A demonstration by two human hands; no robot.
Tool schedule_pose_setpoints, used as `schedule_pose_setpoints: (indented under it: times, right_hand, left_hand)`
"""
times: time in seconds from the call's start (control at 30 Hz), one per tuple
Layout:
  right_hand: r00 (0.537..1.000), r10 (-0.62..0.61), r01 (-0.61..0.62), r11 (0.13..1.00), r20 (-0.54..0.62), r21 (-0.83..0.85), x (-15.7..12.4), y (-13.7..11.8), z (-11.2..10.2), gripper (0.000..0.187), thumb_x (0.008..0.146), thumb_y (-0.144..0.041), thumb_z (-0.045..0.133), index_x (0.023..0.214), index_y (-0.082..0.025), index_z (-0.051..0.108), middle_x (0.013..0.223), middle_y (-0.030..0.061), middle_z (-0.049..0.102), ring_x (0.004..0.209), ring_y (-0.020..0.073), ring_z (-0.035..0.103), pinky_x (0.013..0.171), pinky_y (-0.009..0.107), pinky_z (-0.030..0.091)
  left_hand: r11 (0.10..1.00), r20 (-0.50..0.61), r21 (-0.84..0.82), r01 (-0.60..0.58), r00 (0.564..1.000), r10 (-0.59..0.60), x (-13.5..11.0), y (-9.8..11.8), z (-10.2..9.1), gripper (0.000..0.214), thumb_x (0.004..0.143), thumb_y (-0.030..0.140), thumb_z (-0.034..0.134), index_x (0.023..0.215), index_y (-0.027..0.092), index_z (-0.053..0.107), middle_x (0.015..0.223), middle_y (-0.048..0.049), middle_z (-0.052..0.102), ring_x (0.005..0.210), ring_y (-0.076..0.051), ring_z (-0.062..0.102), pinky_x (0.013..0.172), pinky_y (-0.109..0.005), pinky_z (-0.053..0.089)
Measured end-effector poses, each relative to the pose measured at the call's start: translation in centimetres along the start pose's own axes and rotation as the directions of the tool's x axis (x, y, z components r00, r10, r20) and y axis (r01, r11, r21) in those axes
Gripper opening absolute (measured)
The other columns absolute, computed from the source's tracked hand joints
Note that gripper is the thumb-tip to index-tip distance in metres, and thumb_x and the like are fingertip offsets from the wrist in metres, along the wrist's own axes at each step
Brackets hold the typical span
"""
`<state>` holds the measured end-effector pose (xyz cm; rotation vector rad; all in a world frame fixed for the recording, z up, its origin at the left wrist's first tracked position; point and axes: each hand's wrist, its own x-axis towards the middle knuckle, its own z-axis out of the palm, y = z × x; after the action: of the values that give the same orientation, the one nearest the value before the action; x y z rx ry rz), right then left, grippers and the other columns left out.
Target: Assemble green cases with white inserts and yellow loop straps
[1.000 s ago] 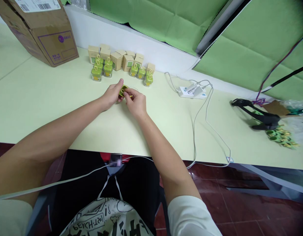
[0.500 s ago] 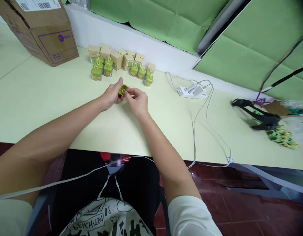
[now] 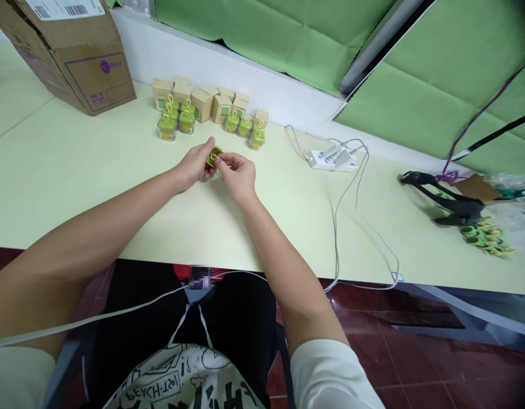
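Note:
Over the table, my left hand (image 3: 195,166) is closed around a small square green lid (image 3: 213,152) with a pale loop on top. Whether a jar sits beneath that lid is hidden by my fingers. The fingertips of my right hand (image 3: 240,175) pinch at the loop from the right side. Beyond my hands stand several small clear jars with matching green lids and loops, one group at the left (image 3: 166,127) and another at the right (image 3: 257,140). Behind these jars, small tan cardboard boxes (image 3: 201,104) form a row.
A large brown carton (image 3: 98,79) stands at the back left. To the right lie a white power strip (image 3: 333,160) with cables running over the table's front edge, a black clamp-like tool (image 3: 454,204) and a pile of green-yellow pieces (image 3: 486,238). A white cable crosses my lap.
Both hands stay nearly in place around the lid, which has tilted slightly. The jars and boxes have not moved.

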<state>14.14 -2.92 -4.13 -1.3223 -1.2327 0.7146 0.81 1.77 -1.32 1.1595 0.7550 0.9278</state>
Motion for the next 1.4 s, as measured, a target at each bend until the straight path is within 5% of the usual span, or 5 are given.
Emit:
schedule_pose_setpoints:
  times: [0.43,1.4]
  right_hand:
    - [0.999,0.034,-0.033,0.995,-0.010,0.090,0.35,0.56,-0.25,0.022,0.091,-0.038,0.083,0.101,-0.018,0.086,0.092,0.0050,0.087,0.080,0.0176,0.080,0.078,0.032,0.064]
    - [0.999,0.004,0.000,0.995,-0.044,0.097,0.12,0.94,-0.08,0.026,0.093,-0.036,0.082,0.111,-0.019,0.090,0.102,0.0058,0.089,0.093,0.0199,0.082,0.090,0.035,0.068]
  left_hand:
    - [1.000,0.029,0.020,-0.014,0.999,0.013,-0.48,0.47,0.04,0.062,0.102,0.073,0.069,0.081,0.015,0.065,0.067,-0.0015,0.062,0.055,-0.009,0.057,0.054,-0.022,0.045]
    - [0.998,0.048,0.051,-0.044,0.998,0.042,-0.60,0.58,0.19,0.058,0.103,0.070,0.070,0.083,0.016,0.064,0.067,-0.0005,0.062,0.055,-0.009,0.056,0.053,-0.021,0.044]
